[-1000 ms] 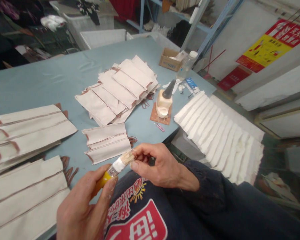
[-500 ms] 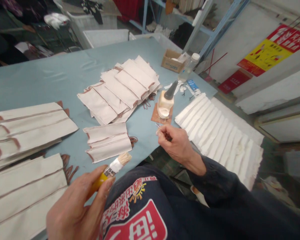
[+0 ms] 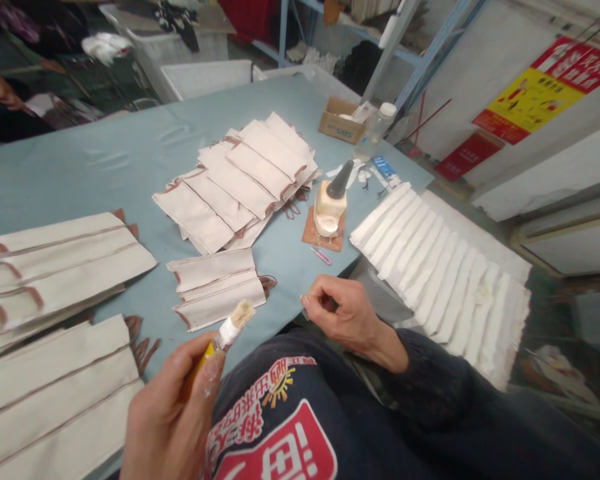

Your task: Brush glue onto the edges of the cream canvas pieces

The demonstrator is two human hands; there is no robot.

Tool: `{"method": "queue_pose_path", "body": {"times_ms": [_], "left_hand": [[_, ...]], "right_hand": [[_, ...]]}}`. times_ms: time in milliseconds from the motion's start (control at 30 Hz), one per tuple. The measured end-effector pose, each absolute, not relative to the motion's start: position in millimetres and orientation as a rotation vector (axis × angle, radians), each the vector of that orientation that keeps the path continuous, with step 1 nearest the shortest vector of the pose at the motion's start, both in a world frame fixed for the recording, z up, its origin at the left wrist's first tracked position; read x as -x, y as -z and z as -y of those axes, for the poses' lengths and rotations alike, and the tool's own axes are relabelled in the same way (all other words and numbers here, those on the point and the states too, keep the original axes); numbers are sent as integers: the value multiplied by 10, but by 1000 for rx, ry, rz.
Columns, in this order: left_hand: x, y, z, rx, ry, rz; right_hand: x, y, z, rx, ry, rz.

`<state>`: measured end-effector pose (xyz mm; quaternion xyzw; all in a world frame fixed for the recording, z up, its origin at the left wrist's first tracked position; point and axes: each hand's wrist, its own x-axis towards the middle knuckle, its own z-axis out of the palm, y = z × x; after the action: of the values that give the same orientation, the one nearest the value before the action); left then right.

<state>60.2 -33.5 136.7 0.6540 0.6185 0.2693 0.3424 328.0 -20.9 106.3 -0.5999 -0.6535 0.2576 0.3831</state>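
My left hand (image 3: 173,407) is wrapped round the yellow handle of a paintbrush (image 3: 233,323). The brush's pale bristles point up and away from me, and white stuff coats its ferrule. At the table's front edge, my right hand (image 3: 347,313) is closed in a pinch; whatever its fingertips hold, if anything, is too small to make out. Just beyond it lies a pair of pink thread snips (image 3: 321,255). A small stitched cream fabric piece (image 3: 219,283) with brown trim lies between the hands. Behind the snips, a cut-open container (image 3: 329,213) with a dark cone stands on a brown board (image 3: 313,233).
A heap of cream fabric pieces (image 3: 240,173) lies mid-table. More overlapping pieces (image 3: 65,260) are at the left. White folded layers (image 3: 440,260) sit at the right. A cardboard box (image 3: 343,120) and a clear bottle (image 3: 375,133) stand behind. Another person's hand (image 3: 5,90) shows far left.
My right hand has drawn back toward me from beside the container, and the pink snips now show on the table. My left hand has shifted slightly right, tilting the brush more upright.
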Motion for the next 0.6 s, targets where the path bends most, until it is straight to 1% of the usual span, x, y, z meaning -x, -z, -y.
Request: {"method": "queue_pose_path", "body": {"times_ms": [167, 300, 467, 600], "left_hand": [[-717, -1452, 363, -1407, -740, -1607], [-740, -1458, 345, -1215, -677, -1477], [-763, -1467, 309, -831, -673, -1377], [-793, -1480, 284, -742, -698, -1347]], "right_hand": [[-3505, -710, 320, 1811, -809, 1722], [-3611, -292, 416, 2081, -764, 1687], [-3689, 125, 597, 2135, -805, 1624], [-3674, 241, 710, 2199, -844, 1598]]}}
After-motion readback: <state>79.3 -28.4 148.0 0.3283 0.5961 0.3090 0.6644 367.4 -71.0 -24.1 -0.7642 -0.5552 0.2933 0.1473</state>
